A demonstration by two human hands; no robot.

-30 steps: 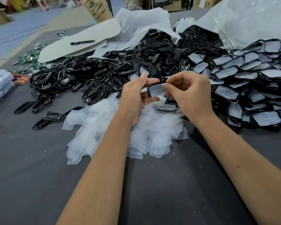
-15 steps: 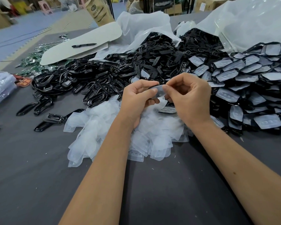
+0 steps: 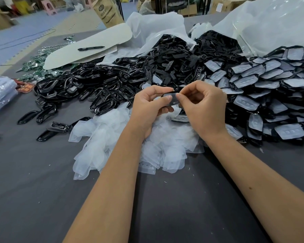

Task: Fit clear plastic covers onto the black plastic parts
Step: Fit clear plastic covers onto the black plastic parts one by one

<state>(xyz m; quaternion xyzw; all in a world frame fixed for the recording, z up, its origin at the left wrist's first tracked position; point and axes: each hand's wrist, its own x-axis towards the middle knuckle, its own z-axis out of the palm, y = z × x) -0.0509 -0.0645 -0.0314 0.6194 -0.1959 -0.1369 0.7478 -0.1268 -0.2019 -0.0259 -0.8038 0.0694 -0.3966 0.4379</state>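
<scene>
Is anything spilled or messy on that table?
Yes. Black parts have spilled from a torn-open plastic bag across the table. A few black frames lie apart from their heap, at its left. A pen lies on a white board. Nothing looks broken.

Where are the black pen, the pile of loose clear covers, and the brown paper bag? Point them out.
black pen [image 3: 91, 48]: head view, middle of its barrel.
pile of loose clear covers [image 3: 102, 137]: head view, left part of the heap.
brown paper bag [image 3: 107, 12]: head view, its printed front.
</scene>
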